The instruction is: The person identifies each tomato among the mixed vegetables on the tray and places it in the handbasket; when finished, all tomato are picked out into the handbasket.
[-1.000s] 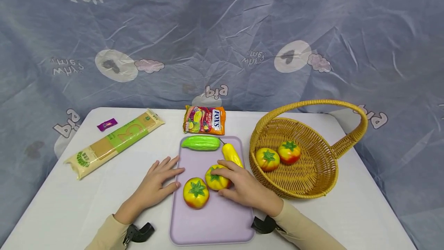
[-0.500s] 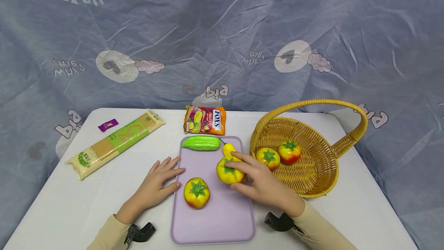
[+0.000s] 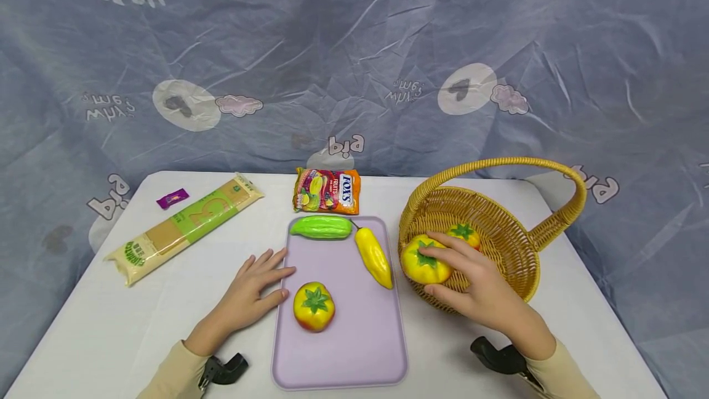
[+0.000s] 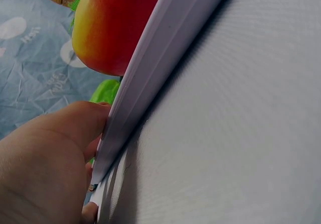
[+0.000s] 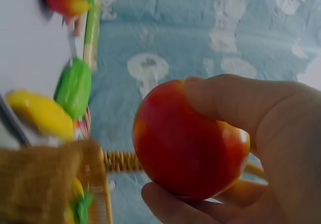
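My right hand [image 3: 482,285] grips a yellow-and-red toy tomato [image 5: 188,141] with a green leafy top, thumb on one side and fingers on the other. It holds this tomato over the left part of the wicker basket [image 3: 512,263]. Inside the basket another toy tomato [image 3: 464,234] is partly visible; the held one and the hand hide the rest. My left hand [image 3: 246,297] lies with relaxed, spread fingers at the left edge of the lilac tray [image 3: 343,356], touching its rim. On that tray sit one toy tomato [image 3: 314,306], a green cucumber-like vegetable [image 3: 321,227] and a yellow chili pepper [image 3: 373,257].
Behind the tray lies an orange candy bag [image 3: 327,191]. A long noodle packet [image 3: 185,226] and a small purple wrapped candy [image 3: 172,198] are on the left of the white table [image 3: 111,337]. The basket's tall arched handle [image 3: 498,164] rises over its opening.
Holding the toy tomato, my right hand has moved right from the tray to over the basket. The yellow pepper is now uncovered. My left hand has stayed put.
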Action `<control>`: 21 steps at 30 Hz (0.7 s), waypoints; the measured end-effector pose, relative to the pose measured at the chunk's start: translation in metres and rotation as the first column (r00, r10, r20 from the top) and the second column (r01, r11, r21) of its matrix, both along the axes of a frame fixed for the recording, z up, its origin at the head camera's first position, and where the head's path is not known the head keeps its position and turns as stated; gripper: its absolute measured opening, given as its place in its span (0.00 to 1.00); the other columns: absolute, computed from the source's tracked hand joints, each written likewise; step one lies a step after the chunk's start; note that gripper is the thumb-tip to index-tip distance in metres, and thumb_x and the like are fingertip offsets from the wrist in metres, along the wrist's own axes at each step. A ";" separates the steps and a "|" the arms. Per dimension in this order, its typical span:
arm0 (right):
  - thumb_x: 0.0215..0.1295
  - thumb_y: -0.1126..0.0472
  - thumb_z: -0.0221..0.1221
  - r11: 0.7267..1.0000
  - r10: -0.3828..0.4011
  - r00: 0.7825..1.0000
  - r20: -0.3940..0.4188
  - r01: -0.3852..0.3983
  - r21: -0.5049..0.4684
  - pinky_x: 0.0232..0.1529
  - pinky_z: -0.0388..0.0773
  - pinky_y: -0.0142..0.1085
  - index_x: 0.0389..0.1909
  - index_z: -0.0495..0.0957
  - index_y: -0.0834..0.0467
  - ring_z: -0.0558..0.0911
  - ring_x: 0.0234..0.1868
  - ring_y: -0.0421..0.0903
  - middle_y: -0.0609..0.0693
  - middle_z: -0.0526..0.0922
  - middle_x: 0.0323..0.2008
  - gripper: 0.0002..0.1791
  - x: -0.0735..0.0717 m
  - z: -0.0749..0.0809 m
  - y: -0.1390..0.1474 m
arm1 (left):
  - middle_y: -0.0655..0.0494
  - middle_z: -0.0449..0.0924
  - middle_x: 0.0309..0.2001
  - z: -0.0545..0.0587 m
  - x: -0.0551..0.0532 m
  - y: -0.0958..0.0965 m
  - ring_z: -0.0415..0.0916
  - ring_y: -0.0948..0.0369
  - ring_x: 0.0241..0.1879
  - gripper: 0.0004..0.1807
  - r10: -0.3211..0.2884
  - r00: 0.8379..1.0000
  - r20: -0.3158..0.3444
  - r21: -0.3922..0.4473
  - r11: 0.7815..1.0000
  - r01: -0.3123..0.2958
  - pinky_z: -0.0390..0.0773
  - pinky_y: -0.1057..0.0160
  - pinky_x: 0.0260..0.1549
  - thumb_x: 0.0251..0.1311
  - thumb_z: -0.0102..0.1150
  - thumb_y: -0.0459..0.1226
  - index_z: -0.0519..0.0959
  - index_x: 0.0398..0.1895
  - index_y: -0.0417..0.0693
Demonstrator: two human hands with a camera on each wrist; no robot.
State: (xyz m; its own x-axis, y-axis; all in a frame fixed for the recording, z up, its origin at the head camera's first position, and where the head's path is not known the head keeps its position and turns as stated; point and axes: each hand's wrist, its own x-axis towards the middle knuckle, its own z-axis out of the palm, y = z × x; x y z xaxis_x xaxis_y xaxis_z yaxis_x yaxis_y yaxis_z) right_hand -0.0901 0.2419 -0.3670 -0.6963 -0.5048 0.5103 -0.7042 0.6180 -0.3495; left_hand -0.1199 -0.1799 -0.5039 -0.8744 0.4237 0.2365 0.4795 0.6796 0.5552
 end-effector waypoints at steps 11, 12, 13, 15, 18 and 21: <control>0.37 0.71 0.79 0.988 -0.150 0.989 -0.005 0.149 -0.033 0.61 0.64 0.11 0.56 0.82 0.54 0.74 0.65 0.32 0.61 0.80 0.61 0.38 0.007 -0.005 0.033 | 0.45 0.67 0.75 0.000 0.000 0.001 0.60 0.35 0.75 0.23 -0.003 1.000 0.007 -0.001 1.000 0.003 0.49 0.26 0.71 0.63 0.66 0.46 0.83 0.62 0.56; 0.37 0.72 0.79 0.987 -0.155 0.988 -0.006 0.155 -0.035 0.61 0.64 0.11 0.56 0.82 0.55 0.74 0.65 0.31 0.62 0.81 0.61 0.38 0.007 -0.006 0.035 | 0.46 0.67 0.75 0.000 0.000 0.001 0.60 0.35 0.75 0.23 -0.002 1.000 0.008 -0.002 1.000 0.002 0.49 0.26 0.71 0.63 0.66 0.46 0.83 0.62 0.56; 0.37 0.72 0.79 0.986 -0.161 0.987 -0.004 0.160 -0.040 0.61 0.64 0.11 0.56 0.82 0.55 0.73 0.65 0.30 0.62 0.81 0.61 0.38 0.007 -0.008 0.036 | 0.46 0.67 0.75 0.000 0.000 0.001 0.60 0.35 0.75 0.23 -0.002 1.000 0.009 -0.001 1.000 0.002 0.49 0.26 0.71 0.63 0.66 0.46 0.83 0.61 0.56; 0.36 0.73 0.79 0.984 -0.172 0.985 -0.002 0.171 -0.044 0.60 0.64 0.10 0.56 0.82 0.56 0.74 0.65 0.30 0.62 0.81 0.60 0.38 0.006 -0.012 0.039 | 0.46 0.67 0.75 0.000 0.000 0.001 0.60 0.35 0.75 0.23 -0.002 1.000 0.009 0.000 1.000 0.002 0.49 0.26 0.71 0.62 0.66 0.46 0.83 0.61 0.56; 0.37 0.72 0.79 0.979 -0.198 0.980 0.013 0.199 -0.041 0.59 0.64 0.10 0.55 0.82 0.57 0.76 0.63 0.34 0.62 0.81 0.60 0.37 0.003 -0.017 0.044 | 0.46 0.67 0.75 0.001 0.000 0.000 0.60 0.35 0.75 0.23 0.000 1.000 0.009 -0.001 1.000 0.000 0.49 0.26 0.71 0.62 0.66 0.46 0.83 0.61 0.56; 0.37 0.71 0.79 0.974 -0.223 0.974 0.037 0.224 -0.030 0.56 0.65 0.09 0.54 0.82 0.58 0.80 0.59 0.41 0.63 0.82 0.59 0.35 -0.001 -0.020 0.048 | 0.46 0.67 0.75 0.000 0.000 0.000 0.61 0.35 0.75 0.23 0.004 1.000 0.007 -0.003 1.000 -0.004 0.49 0.26 0.71 0.62 0.66 0.46 0.83 0.61 0.56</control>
State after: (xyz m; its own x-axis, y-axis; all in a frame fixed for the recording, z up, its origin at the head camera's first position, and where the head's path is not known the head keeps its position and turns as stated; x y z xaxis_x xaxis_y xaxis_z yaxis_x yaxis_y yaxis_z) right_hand -0.0907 0.2902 -0.3873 -0.8062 -0.3178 0.4990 -0.5375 0.7459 -0.3933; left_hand -0.1195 -0.1798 -0.5037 -0.8776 0.4213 0.2288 0.4730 0.6829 0.5567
